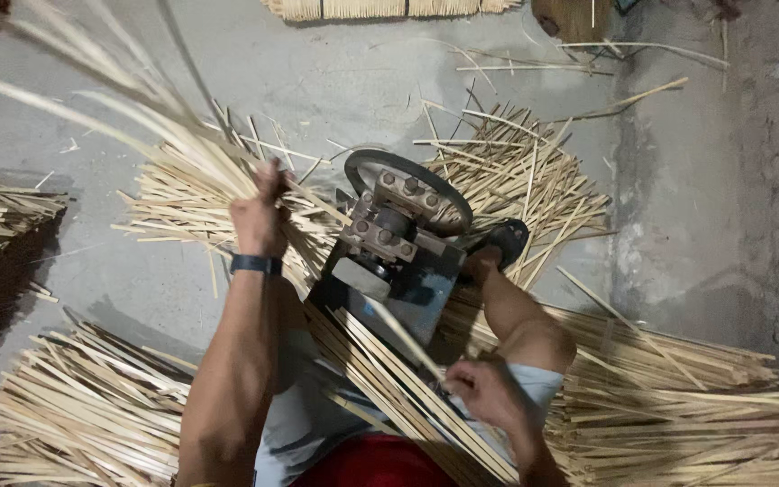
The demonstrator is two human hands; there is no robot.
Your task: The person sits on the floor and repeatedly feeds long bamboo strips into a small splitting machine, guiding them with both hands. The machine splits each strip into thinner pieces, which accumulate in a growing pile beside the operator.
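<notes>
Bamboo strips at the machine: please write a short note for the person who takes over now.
Left hand: raised, gripping a bundle of long bamboo strips above the floor.
Right hand: low, holding one strip that points toward the splitting machine.
More strips lie across the lap.
Done: piles of strips lie behind the machine and at both sides.
Left: the bundle in hand and the lap strips are not yet fed.

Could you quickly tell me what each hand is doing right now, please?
Left hand: closed around a bundle of bamboo strips.
Right hand: closed on one bamboo strip near the machine.
</notes>
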